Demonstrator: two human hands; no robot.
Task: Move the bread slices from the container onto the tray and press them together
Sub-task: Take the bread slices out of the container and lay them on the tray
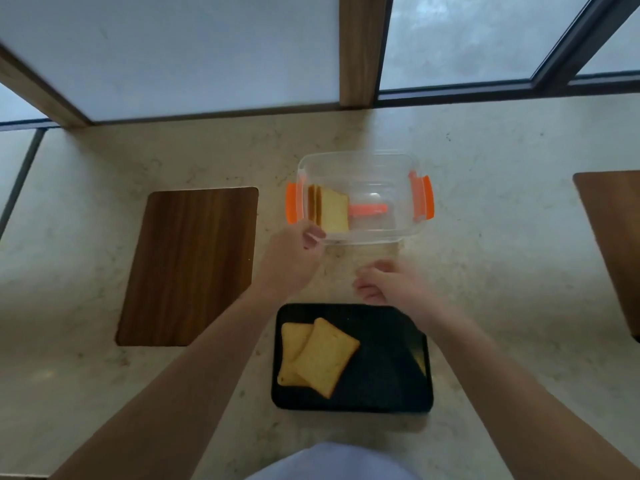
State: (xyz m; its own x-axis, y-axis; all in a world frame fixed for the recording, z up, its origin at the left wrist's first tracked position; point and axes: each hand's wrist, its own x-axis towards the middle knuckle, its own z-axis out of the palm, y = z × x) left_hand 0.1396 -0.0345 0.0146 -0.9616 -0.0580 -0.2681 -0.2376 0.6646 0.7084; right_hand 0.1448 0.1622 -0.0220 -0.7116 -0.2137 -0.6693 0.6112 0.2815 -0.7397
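Left hand point(298, 247) seemingly pinches the clear plastic container point(360, 197) rim beside upright bread slices point(330, 209); right hand point(384, 282) hovers loosely curled, empty, above the black rectangular tray point(388, 368).

Left hand point(294, 249) grips container point(360, 195); tray point(388, 375) near.

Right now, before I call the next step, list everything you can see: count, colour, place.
clear plastic container with orange latches: one, open, centre of the counter.
bread slices in the container: a few, exact count unclear, pale yellow, standing on edge at its left end.
orange piece: one, on the container floor.
black rectangular tray: one, near the counter edge.
toasted bread slices on the tray: two, golden, overlapping, left half.
dark wooden board: one, left of the container.
beige marble counter: one.
left hand: at the container's near left corner.
right hand: empty, between container and tray.
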